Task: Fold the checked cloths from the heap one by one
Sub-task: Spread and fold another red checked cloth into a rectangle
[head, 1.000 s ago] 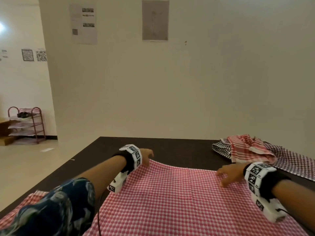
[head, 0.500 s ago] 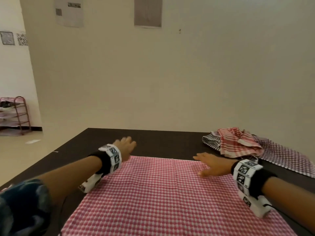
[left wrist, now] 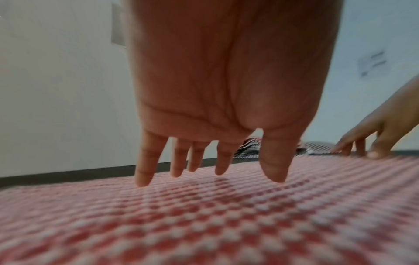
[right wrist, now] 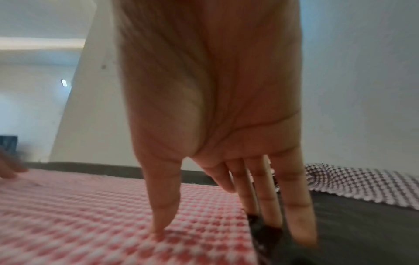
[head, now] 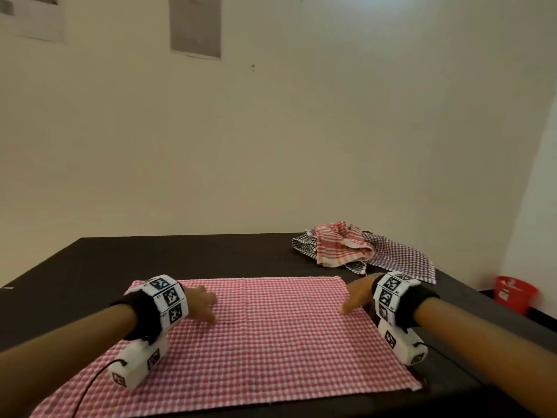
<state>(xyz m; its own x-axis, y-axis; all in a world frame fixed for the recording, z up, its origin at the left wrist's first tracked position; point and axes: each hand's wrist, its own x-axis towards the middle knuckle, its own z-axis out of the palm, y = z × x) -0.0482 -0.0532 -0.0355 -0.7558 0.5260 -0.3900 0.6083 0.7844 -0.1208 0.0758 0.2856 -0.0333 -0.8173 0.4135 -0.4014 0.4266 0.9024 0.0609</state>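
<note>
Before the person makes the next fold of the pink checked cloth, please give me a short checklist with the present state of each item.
1. Pink checked cloth lies flat on the table: ok.
2. Left hand open over the cloth, gripping nothing: ok.
3. Right hand open at the cloth's right edge, thumb on the cloth: ok.
4. Heap of cloths apart from the spread cloth: ok.
5. Near edge fully on the table: cannot tell.

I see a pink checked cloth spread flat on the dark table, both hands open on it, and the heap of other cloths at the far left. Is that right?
One thing is wrong: the heap lies at the far right of the table, as the head view shows. The pink cloth is spread flat, with the left hand and the right hand open on it.
</note>
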